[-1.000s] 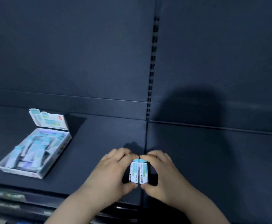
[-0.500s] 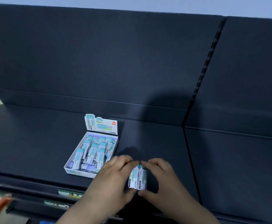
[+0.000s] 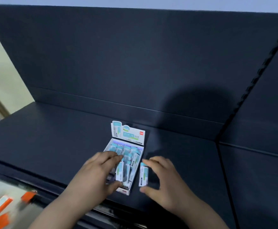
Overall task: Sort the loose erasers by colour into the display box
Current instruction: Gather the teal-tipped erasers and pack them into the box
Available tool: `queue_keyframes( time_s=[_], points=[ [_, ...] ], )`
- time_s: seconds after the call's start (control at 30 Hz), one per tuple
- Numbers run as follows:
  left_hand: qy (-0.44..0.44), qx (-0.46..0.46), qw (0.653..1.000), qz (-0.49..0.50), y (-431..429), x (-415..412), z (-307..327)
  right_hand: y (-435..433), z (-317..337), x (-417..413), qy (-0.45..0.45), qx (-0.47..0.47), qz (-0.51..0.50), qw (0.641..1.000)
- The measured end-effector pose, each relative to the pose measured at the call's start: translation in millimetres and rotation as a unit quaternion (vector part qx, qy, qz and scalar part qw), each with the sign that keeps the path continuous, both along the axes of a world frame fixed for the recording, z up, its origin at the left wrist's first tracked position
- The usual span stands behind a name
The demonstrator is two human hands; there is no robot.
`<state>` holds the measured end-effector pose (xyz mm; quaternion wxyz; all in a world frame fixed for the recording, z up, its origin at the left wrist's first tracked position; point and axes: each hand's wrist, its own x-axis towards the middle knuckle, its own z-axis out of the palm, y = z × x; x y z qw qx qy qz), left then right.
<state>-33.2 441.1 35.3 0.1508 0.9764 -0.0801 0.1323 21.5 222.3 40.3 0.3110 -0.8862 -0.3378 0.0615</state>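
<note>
The two hands, pressed together round a pair of erasers half a second ago, are now apart, each with one. The left hand (image 3: 95, 176) is over the near half of the display box (image 3: 132, 135), fingers curled. It seems to pinch a teal-and-white eraser (image 3: 119, 171) between thumb and forefinger, though blur leaves the grip uncertain. Beyond its fingertips lie the boxed erasers (image 3: 126, 149), jumbled. The right hand (image 3: 164, 180), half closed just beside the box's right wall, pinches the second eraser (image 3: 143, 175) by its ends above the dark shelf (image 3: 52, 138). The box, earlier off to the left hand's left, now sits beneath it.
</note>
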Motion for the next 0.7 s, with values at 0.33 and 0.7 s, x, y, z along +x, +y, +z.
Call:
queue_keyframes(
  time_s=[0.33, 0.7],
  points=[
    [0.053, -0.005, 0.989, -0.136, 46, 28, -13, 53, -8, -6, 0.0, -0.063, -0.095, 0.993],
    [0.087, -0.116, 0.961, -0.235, 76, 42, -17, 75, -6, -30, 0.037, -0.059, -0.23, 0.971]
  ],
)
